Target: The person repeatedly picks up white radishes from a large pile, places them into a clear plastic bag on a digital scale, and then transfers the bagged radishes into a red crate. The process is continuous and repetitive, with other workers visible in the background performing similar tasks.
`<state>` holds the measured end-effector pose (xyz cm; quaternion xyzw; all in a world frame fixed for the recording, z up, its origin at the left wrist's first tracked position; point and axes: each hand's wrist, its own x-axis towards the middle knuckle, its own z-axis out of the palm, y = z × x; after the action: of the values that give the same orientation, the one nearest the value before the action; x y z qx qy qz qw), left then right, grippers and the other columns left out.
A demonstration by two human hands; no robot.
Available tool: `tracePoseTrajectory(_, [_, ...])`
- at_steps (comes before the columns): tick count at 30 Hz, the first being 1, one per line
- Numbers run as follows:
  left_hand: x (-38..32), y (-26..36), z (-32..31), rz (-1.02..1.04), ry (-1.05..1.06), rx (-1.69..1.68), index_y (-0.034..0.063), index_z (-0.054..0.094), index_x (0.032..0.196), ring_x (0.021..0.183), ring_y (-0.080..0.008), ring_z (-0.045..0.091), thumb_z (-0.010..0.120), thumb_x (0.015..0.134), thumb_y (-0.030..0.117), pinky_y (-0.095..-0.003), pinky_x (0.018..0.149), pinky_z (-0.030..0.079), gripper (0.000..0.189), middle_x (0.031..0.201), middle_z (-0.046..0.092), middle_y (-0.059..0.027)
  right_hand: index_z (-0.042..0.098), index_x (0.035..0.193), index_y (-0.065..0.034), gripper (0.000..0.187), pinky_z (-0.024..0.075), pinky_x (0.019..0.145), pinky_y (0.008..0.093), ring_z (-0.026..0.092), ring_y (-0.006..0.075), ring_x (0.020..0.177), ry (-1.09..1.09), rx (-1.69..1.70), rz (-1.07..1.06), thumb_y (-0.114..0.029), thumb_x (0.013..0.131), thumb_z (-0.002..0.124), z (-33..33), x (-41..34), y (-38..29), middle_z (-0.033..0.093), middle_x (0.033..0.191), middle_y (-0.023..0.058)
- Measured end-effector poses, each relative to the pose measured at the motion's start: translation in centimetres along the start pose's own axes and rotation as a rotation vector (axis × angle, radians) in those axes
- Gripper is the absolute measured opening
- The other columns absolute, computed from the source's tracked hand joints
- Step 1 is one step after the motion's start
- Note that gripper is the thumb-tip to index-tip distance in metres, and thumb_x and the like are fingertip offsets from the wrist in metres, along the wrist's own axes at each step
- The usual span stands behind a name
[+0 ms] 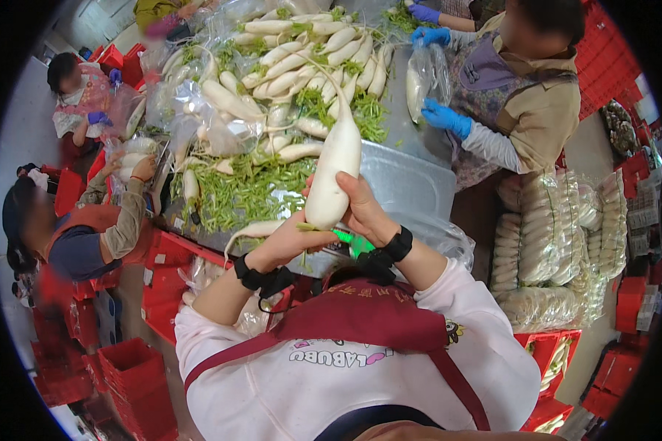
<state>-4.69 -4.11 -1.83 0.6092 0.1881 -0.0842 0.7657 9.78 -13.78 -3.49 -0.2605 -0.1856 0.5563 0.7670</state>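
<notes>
A large white daikon radish is held up in front of me, its thin root pointing away and its cut leafy end towards me. My left hand grips it near the leafy end, thumb across that end. My right hand is closed around its right side, thumb on top. Beneath and beyond lie chopped green radish stems on the metal table. Further back is a heap of daikon radishes, with clear plastic bags on its left. Another daikon lies just left of my hands.
A metal tray is right of the heap. Across the right side, a person in blue gloves holds a bagged daikon. Other people work at left. Red crates stand lower left; bagged daikons are stacked at right.
</notes>
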Motion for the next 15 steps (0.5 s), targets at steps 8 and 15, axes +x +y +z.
tracePoseTrajectory(8, [4.4, -6.7, -3.7, 0.245, 0.367, 1.986, 0.0041, 0.053, 0.091, 0.058, -0.0231, 0.066, 0.059, 0.080, 0.015, -0.0353, 0.046, 0.048, 0.016, 0.062, 0.063, -0.0070, 0.049, 0.118, 0.0014, 0.059, 0.0503, 0.080, 0.0334, 0.060, 0.0213, 0.091, 0.527, -1.123, -0.342, -0.021, 0.072, 0.077, -1.4, -0.8, 1.6, 0.062, 0.102, 0.0126])
tracePoseTrajectory(15, [0.9, -5.5, -6.9, 0.337, 0.853, 1.464, 0.0171, 0.032, 0.146, 0.136, -0.0436, 0.026, 0.078, 0.073, 0.031, -0.0651, 0.104, 0.018, 0.088, 0.150, 0.021, -0.0262, 0.054, 0.117, 0.0051, 0.065, 0.0492, 0.090, 0.0392, 0.062, 0.0274, 0.100, 0.576, -0.260, -0.565, -0.052, 0.086, 0.053, -11.9, -15.5, -9.5, 0.062, 0.109, 0.0167])
